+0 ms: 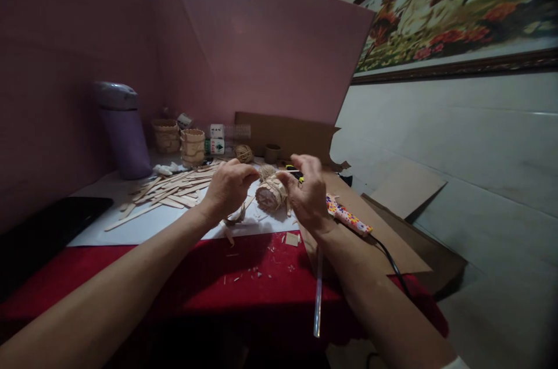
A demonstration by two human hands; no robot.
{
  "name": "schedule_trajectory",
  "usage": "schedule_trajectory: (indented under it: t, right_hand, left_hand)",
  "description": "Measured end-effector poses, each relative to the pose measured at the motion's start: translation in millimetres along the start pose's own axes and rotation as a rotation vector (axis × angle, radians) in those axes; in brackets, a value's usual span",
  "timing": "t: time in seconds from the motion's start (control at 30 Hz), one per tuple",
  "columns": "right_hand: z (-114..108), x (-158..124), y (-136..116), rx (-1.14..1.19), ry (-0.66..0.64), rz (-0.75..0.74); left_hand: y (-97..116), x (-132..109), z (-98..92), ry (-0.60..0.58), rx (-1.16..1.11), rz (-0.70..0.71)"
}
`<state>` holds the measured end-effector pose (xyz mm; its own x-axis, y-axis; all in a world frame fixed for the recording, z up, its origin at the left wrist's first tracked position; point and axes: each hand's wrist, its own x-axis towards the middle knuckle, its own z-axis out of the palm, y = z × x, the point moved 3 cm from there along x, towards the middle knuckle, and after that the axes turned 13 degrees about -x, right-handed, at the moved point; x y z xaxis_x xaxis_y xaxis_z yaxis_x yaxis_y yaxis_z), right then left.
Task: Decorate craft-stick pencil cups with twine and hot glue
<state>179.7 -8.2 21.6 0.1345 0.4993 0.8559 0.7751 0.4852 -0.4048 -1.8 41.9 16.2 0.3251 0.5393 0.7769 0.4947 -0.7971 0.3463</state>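
My left hand (227, 187) is closed in a pinch, holding a thin strand of twine (269, 174) that runs across to my right hand (306, 193), which is also pinched shut on it. Between and just below both hands lies a small round basket made of wooden sticks (270, 194), on its side and wound with twine. A heap of flat wooden sticks (172, 191) lies to the left of my left hand on white paper (143, 228).
Two finished stick baskets (192, 147), a twine ball (244, 153), a small brown cup (272, 153) and a purple flask (124, 132) stand at the back. A patterned glue gun (349, 218) with a black cord lies on cardboard (392, 253) at right. A clear glue stick (318, 293) rests on the red cloth (131, 276).
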Motion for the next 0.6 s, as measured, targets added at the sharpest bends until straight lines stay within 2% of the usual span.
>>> schedule_trajectory:
  t: [0.07, 0.1, 0.2, 0.23, 0.3, 0.4, 0.6]
  right_hand:
    - [-8.5, -3.2, -7.2, 0.055, 0.137, -0.064]
    - [-8.9, -5.4, -10.4, 0.089, 0.137, -0.093]
    - [7.0, -11.9, -14.6, 0.151, -0.106, -0.145]
    - [14.9, -13.5, -13.0, 0.159, -0.202, -0.128]
    - [27.5, -14.4, -5.6, 0.147, -0.307, -0.024]
    - [34.1, -11.8, 2.1, 0.125, -0.387, 0.045]
    - [24.4, -5.7, 4.0, 0.14, -0.319, 0.089]
  left_hand:
    - [5.0, -1.5, 1.6, -0.05, 0.067, 0.059]
    - [8.2, -2.5, 2.9, -0.072, 0.09, 0.089]
    - [16.7, -5.1, 6.4, -0.089, 0.109, 0.161]
    - [18.4, -5.5, 7.2, -0.084, 0.102, 0.176]
    - [19.6, -5.4, 8.0, -0.065, 0.074, 0.176]
    - [17.0, -3.5, 7.8, -0.031, -0.046, 0.092]
    - [5.2, -0.4, 1.3, 0.067, -0.448, -0.189]
